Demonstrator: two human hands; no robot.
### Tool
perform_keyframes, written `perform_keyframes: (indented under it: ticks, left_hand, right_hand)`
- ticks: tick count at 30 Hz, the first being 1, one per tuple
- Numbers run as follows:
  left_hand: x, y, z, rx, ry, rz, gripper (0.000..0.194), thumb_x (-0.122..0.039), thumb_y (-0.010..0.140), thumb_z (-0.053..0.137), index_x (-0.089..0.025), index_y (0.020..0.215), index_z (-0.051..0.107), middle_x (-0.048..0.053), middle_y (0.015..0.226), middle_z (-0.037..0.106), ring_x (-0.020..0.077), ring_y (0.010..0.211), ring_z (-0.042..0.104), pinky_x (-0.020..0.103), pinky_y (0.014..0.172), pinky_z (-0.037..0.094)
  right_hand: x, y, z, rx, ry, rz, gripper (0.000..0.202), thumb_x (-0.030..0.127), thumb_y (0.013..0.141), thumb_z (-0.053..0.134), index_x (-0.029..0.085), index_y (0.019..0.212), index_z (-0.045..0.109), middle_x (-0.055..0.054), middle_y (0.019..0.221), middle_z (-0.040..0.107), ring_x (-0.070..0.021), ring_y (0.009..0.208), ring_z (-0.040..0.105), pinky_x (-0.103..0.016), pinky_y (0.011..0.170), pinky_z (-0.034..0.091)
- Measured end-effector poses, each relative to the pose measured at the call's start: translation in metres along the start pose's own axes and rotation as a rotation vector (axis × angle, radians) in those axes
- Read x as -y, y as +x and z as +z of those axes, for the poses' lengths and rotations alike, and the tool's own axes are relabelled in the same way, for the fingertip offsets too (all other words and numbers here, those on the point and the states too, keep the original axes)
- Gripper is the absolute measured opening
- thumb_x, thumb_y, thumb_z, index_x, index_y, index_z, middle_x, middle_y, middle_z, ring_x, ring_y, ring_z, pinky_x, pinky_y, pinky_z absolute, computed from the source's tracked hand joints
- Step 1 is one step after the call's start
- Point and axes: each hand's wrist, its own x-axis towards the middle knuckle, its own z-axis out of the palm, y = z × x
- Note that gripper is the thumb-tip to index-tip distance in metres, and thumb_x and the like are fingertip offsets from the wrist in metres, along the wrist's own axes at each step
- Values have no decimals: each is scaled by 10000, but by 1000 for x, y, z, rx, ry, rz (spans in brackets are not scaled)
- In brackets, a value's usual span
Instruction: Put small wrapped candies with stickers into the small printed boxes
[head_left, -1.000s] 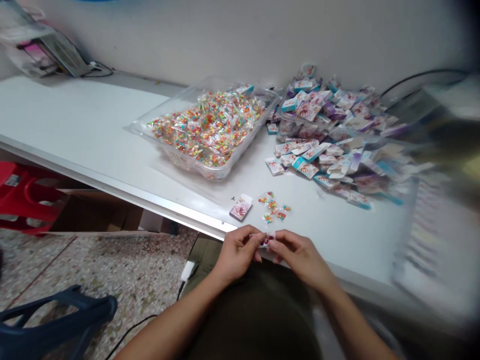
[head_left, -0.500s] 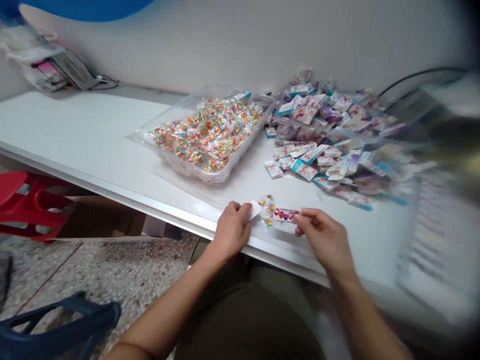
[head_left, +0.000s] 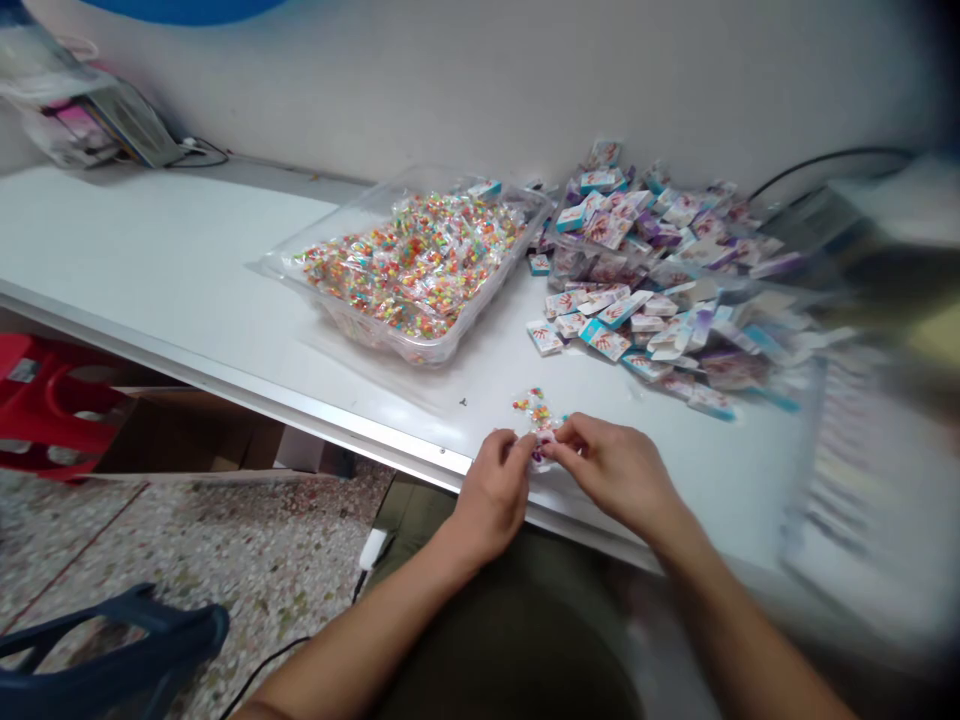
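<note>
Near the front edge of the table, my left hand (head_left: 493, 492) and my right hand (head_left: 619, 472) meet with their fingers closed. Between their fingertips is a small white printed paper strip (head_left: 541, 452) with red and purple spots, bent and partly hidden. The small white piece that was in my left hand cannot be told apart here. Just beyond my fingers, clear packets of colourful candy (head_left: 534, 406) lie on the table. A clear plastic tray (head_left: 442, 352) full of similar packets stands farther back to the left.
Small printed boxes (head_left: 604, 340) are heaped at the back right, some in a clear container. A blurred stack (head_left: 832, 480) lies at the right. Below the white table (head_left: 172, 255) are a cardboard box (head_left: 180, 435), a red stool (head_left: 52, 400) and a dark blue stool (head_left: 112, 640).
My right hand has moved left with the printed strip, and my left hand has shifted slightly right, so both now meet. The strip, flat and extended before, is now bent between the fingers.
</note>
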Motion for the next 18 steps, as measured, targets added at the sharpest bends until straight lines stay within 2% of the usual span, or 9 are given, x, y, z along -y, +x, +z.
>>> perform_keyframes:
  ticks: [3,6,9,11,14,15,16,18]
  left_hand:
    - [1,-4,2,-31,10,24,435,-89,881,416,-156,1308,462,139,1125,484,204,970,561,333,812,541]
    - [5,-8,3,-63,35,53,427,-95,892,412,-178,1307,470,138,1143,475,194,950,560,316,781,543]
    - [9,-11,3,-77,42,56,418,-108,902,424,-202,1306,471,131,1158,473,193,965,560,312,779,543]
    - [12,-11,2,-63,13,33,393,-124,906,440,-201,1289,486,130,1161,470,195,980,561,322,799,540]
    - [15,-9,-1,-56,-50,-39,362,-150,904,464,-183,1261,508,127,1137,474,201,988,559,340,827,532]
    - [16,-8,-1,-67,-64,-63,356,-154,900,470,-179,1253,514,124,1127,476,199,979,559,344,830,529]
    - [17,-7,-2,-80,-74,-80,354,-155,895,475,-177,1246,519,120,1119,478,198,970,559,347,832,526]
    - [18,-6,-3,-93,-89,-104,357,-154,887,482,-180,1241,522,116,1117,479,197,964,557,353,837,522]
  right_hand:
    - [4,7,4,27,4,50,195,405,771,641,229,820,571,6,752,660,-168,647,588,-264,583,346]
    - [3,13,15,94,150,100,257,451,756,641,226,819,532,30,694,593,-148,615,546,-254,573,353]
    - [-3,18,25,107,290,125,292,460,728,669,221,794,516,46,648,536,-135,602,514,-246,561,361]
    - [-9,22,25,123,396,93,286,436,722,682,216,804,519,46,662,541,-127,611,513,-247,577,387]
    - [-21,37,19,307,605,-22,326,443,721,682,195,908,586,4,768,629,-143,690,573,-268,640,453]
    - [-25,45,17,322,612,-35,347,460,747,653,188,958,615,-16,816,658,-153,722,594,-277,660,467]
    - [-29,54,17,283,566,-23,359,467,778,615,184,998,640,-34,859,679,-164,753,611,-287,678,475]
    - [-37,73,20,91,380,47,329,430,809,579,184,999,685,-59,914,694,-185,808,625,-302,711,473]
